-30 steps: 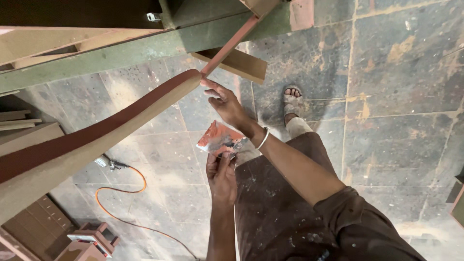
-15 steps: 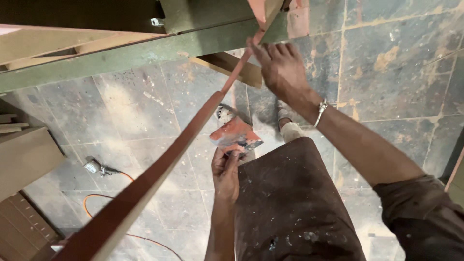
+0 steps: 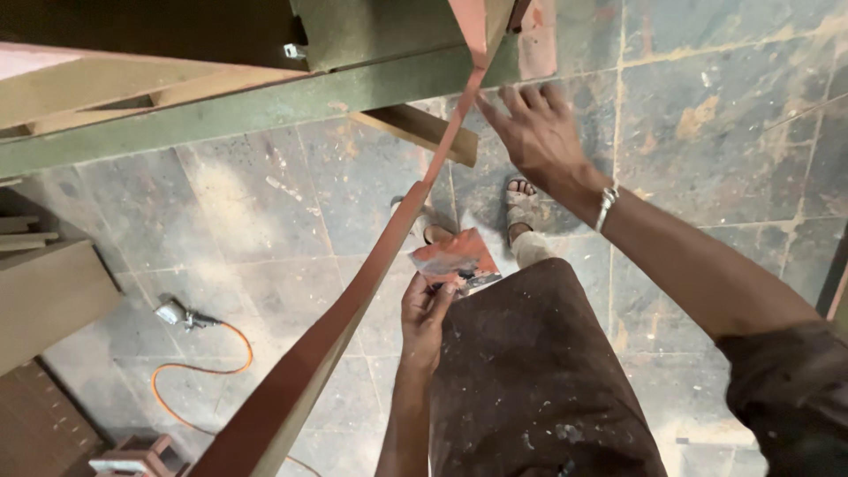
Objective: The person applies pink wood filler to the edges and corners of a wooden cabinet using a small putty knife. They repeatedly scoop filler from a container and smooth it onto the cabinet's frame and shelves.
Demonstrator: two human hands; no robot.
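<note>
Biggest thing here is the stone tile floor, dusty and paint-flecked, with a green-painted beam crossing the top of the view and pale boards stacked at the left. Next down: a long reddish-brown strip, looks like edge banding, running from the bottom of the frame diagonally up to the woodwork overhead. It hangs loose and twisted, so I'd guess only its top end is fixed.

The right hand is up near the strip's upper stretch, fingers spread and open, just beside it and not gripping, probably guiding it flat. The left hand sits low by the person's waist, pinching a folded piece of reddish sandpaper between thumb and fingers, kept out of the way.

Small stuff: an orange cord with a metal fitting on the floor, and sandalled feet.
</note>
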